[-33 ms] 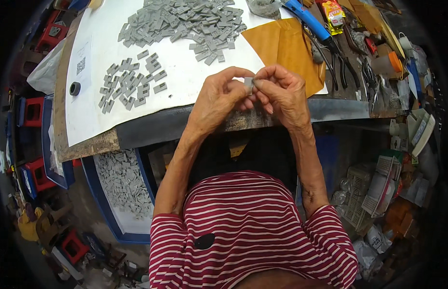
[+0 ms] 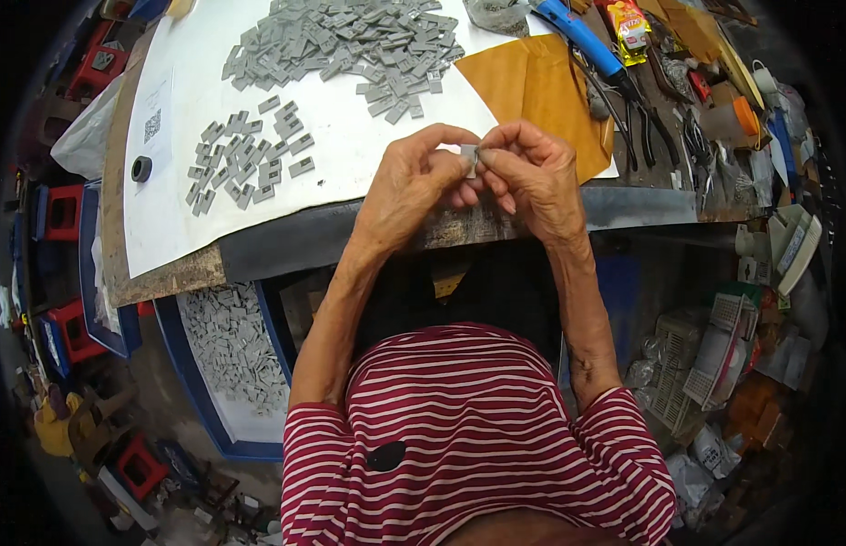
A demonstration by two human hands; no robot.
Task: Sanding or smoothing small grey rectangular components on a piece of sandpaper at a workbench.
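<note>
My left hand [image 2: 412, 187] and my right hand [image 2: 536, 173] meet over the table's near edge, and both pinch one small grey plastic piece [image 2: 470, 158] between their fingertips. Only a sliver of that piece shows between the fingers. On the white sheet [image 2: 168, 227] beyond my hands lies a large heap of the same grey pieces [image 2: 350, 45]. A smaller, looser group of grey pieces [image 2: 250, 155] lies to the left of my left hand.
An orange-brown envelope [image 2: 532, 86] lies under my right hand. Pliers, a blue-handled tool [image 2: 577, 36] and other clutter crowd the table's right end. A small black ring [image 2: 141, 168] sits at the left. A blue tray of grey pieces [image 2: 232, 350] stands below the table.
</note>
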